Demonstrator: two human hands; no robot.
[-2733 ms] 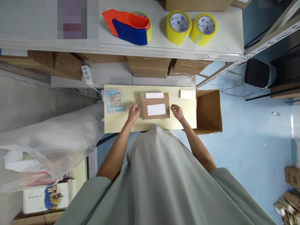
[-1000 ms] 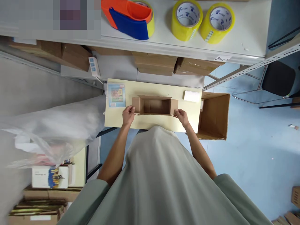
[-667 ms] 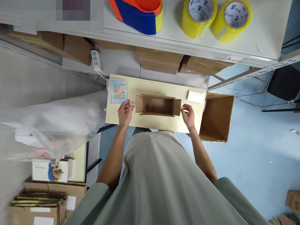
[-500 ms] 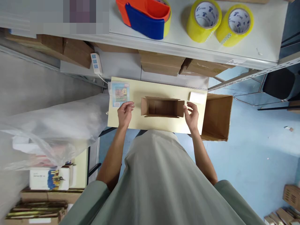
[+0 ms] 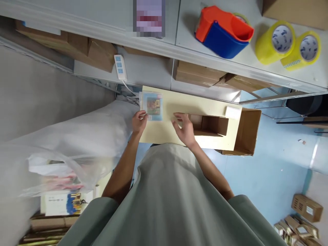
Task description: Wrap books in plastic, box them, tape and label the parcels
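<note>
On the pale yellow table (image 5: 164, 133) an open cardboard box (image 5: 211, 125) stands with its inside facing up. My right hand (image 5: 185, 130) is over the box's left end, fingers apart and nothing in them, hiding that end. At the table's left edge lies a flat blue item in clear plastic (image 5: 153, 106), with a small picture on it. Beside its lower left corner is my left hand (image 5: 139, 122), its thumb near the curled fingers; whether it pinches the plastic edge is too small to tell. A small white box (image 5: 232, 112) sits at the table's right.
Above the table runs a grey shelf (image 5: 189, 51) with an orange and blue tape dispenser (image 5: 222, 32) and yellow tape rolls (image 5: 274, 42). A large open carton (image 5: 248, 131) stands right of the table. Plastic wrap (image 5: 84, 130) bulges at left, near a power strip (image 5: 120, 67).
The view has shifted left. My right hand has moved left from the box's right end to its left end. My left hand is now lower left of the blue item.
</note>
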